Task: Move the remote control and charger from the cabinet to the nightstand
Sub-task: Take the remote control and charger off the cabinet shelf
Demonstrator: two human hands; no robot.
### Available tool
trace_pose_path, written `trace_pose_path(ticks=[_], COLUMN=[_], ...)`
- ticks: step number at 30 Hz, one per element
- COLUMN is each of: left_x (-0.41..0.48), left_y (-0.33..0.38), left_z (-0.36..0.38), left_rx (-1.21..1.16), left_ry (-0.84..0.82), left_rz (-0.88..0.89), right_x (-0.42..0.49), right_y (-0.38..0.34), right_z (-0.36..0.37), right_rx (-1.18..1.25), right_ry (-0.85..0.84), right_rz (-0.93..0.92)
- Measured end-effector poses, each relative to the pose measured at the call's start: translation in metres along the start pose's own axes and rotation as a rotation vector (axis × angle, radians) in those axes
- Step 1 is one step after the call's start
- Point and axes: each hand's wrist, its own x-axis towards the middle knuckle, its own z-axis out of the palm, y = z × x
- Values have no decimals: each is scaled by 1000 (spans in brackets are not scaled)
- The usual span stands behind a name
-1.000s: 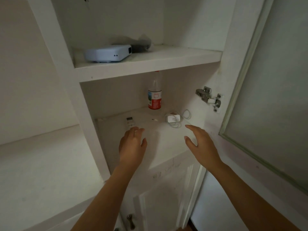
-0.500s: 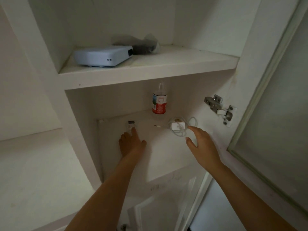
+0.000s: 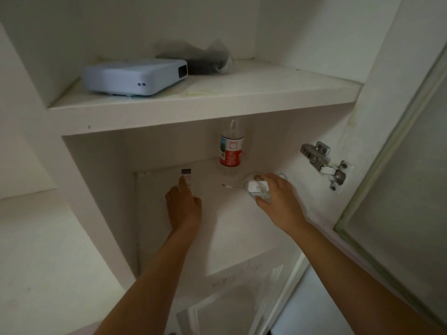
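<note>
A white remote control [image 3: 186,175] with a small dark screen lies flat on the lower cabinet shelf [image 3: 227,228]. My left hand [image 3: 183,206] rests on its near end, fingertips covering the lower part. To the right, a white charger [image 3: 254,186] with a coiled white cable lies on the same shelf. My right hand [image 3: 278,197] curls over it, thumb below and fingers above, touching it. The cable's plug end [image 3: 226,186] sticks out to the left.
A plastic bottle [image 3: 231,151] with a red label stands at the back of the lower shelf. The upper shelf holds a white projector [image 3: 135,77] and a dark bag [image 3: 205,60]. The cabinet door [image 3: 399,189] stands open on the right, with a metal hinge [image 3: 324,163].
Both hands have reached deeper into the shelf. The left fingertips now lie on the remote; the right hand has gone from beside the charger to curling over it.
</note>
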Motion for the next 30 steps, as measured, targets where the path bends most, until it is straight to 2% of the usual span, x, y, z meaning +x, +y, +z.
trace_pose_path(ticks=[4, 10, 14, 30], left_x=[-6, -20, -24, -31], left_y=[-2, -9, -11, -11], left_z=[-9, -12, -16, -16], left_rx=[-59, -126, -135, -140], left_ry=[40, 40, 51, 74], left_rz=[24, 27, 12, 32], right_x=[21, 40, 45, 41], right_y=[1, 7, 12, 3], right_z=[13, 25, 26, 25], right_rx=[-99, -204, -150, -196], right_ry=[-71, -182, -168, -89], right_rz=[0, 103, 157, 207])
